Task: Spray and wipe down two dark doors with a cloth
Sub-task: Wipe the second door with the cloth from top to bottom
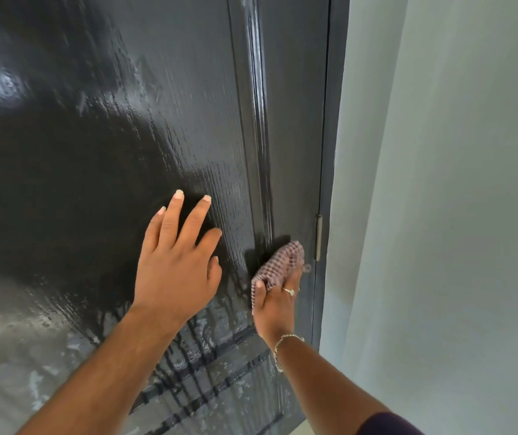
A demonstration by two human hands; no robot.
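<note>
Door (100, 127), dark and wet: left hand (176, 262) pressed flat, fingers spread; right hand (278, 304) gripping a checked cloth (282, 262) near the hinge (318, 237).

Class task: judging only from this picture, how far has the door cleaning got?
Done: the door is sprayed, with drips low down. In hand: the right hand presses the cloth near the hinge; the left hand braces flat. Left: the dripping lower panel, and a second door, unseen.

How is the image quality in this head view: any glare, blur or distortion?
Head view: glare patches on the glossy wet door; a dark shadow spreads behind the left hand; the cloth in the right hand is slightly blurred; wide-angle bending shows along the door frame.
</note>
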